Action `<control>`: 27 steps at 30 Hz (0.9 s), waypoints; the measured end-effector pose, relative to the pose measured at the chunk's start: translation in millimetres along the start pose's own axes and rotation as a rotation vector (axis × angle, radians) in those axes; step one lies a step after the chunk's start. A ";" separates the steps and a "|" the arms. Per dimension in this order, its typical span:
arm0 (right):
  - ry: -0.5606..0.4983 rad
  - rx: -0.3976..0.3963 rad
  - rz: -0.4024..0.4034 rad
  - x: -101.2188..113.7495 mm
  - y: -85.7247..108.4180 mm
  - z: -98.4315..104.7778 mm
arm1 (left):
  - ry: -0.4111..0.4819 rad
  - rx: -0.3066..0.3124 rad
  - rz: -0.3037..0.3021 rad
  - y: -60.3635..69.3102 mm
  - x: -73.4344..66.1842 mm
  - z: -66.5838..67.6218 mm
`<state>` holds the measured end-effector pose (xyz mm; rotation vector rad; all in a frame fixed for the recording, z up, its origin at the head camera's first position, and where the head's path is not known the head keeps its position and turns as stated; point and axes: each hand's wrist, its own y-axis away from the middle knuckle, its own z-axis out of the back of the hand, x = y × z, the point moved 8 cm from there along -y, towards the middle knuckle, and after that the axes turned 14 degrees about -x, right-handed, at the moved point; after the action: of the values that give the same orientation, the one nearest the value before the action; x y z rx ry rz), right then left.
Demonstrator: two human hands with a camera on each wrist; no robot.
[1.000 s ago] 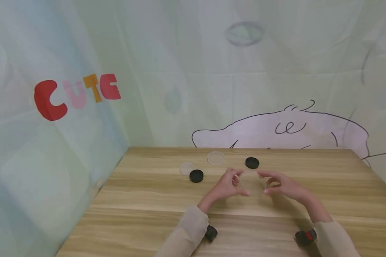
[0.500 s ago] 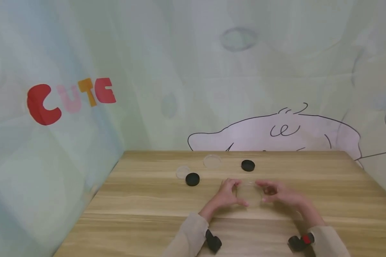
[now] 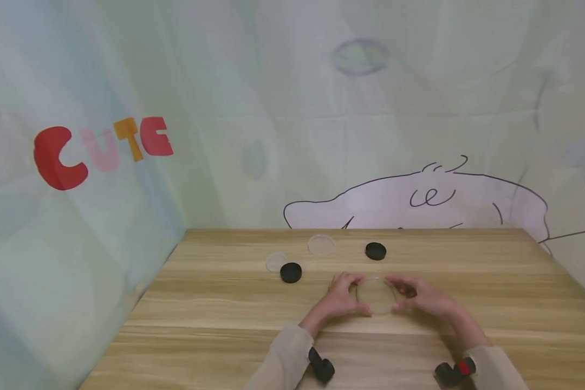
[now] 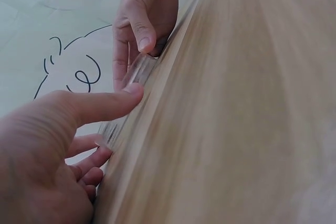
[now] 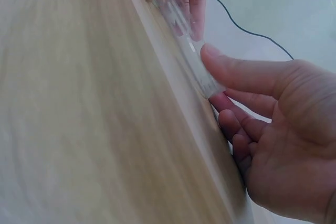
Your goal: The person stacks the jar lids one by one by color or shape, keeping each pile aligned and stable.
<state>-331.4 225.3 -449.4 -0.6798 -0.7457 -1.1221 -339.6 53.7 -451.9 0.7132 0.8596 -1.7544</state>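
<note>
A clear, round, shallow dish point(image 3: 376, 296), like a petri dish, lies flat between both hands, at or very near the tabletop. On its left side, my left hand point(image 3: 340, 298) grips the rim with thumb and fingers. My right hand point(image 3: 423, 297) holds the opposite side the same way. In the left wrist view the left thumb point(image 4: 113, 104) lies along the upper edge of the dish, with fingers under or beside it. The right wrist view shows the right thumb point(image 5: 236, 72) against the dish wall. Whether the dish touches the wood is hard to tell.
Beyond the hands a black round disc point(image 3: 376, 251) lies on the wooden table point(image 3: 214, 309). Farther left are another black disc point(image 3: 291, 273), a clear disc point(image 3: 275, 262) beside it, and a second clear disc point(image 3: 321, 245). A printed curtain point(image 3: 253, 108) hangs behind and left.
Both hands, with the clear dish between them, have come down and slightly nearer to me. The right hand has drawn in closer to the left. The other discs stay put.
</note>
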 end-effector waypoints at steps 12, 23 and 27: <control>-0.047 0.023 0.004 -4.4 -2.3 2.4 | 0.045 -0.030 0.052 2.9 6.5 4.4; -0.071 -0.100 -0.102 14.4 -30.0 20.2 | 0.357 -0.221 0.242 -14.4 23.8 55.0; -0.098 -0.142 -0.120 30.5 -55.2 14.8 | 0.301 -0.252 0.223 -27.7 24.1 75.8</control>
<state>-378.8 204.7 -410.4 -0.8230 -0.8036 -1.2670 -378.6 -14.5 -421.6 0.8799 1.1345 -1.3314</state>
